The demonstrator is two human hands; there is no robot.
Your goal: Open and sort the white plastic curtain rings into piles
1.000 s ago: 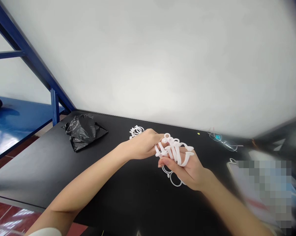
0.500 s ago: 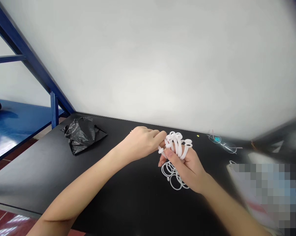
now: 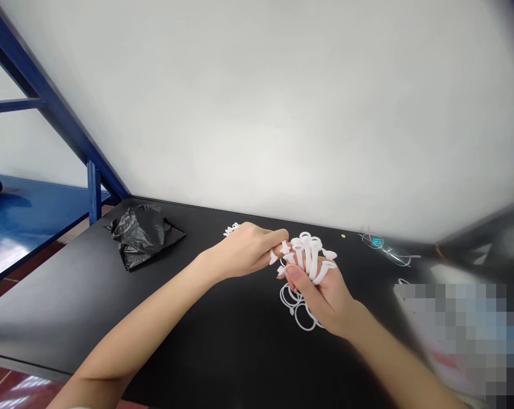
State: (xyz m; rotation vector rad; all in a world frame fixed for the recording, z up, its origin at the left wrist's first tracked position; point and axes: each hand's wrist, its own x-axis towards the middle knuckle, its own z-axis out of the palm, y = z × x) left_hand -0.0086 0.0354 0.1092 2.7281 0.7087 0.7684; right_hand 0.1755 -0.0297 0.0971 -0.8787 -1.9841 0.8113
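You are handling a bunch of white plastic ring-headed strips (image 3: 308, 255), held just above the table in the middle of the scene. Your hands are together: your right hand (image 3: 325, 301) is closing around the bunch from the near side, its thumb pressing across the stems, and your left hand (image 3: 246, 250) is reaching in from the left, with its fingers (image 3: 276, 238) at the strips' left ends. Whether those fingers are pinching cannot be told from this view. The step in hand appears to be working this bunch between both hands, and the hold calls for your right hand staying firm.

Just below your hands, a tangle of white rings (image 3: 297, 309) is lying on the black table (image 3: 48, 318). A small white cluster (image 3: 231, 229) is lying far, beside your left hand. A crumpled black plastic bag (image 3: 140, 236) is sitting far left, and eyeglasses (image 3: 387, 253) are lying far right.
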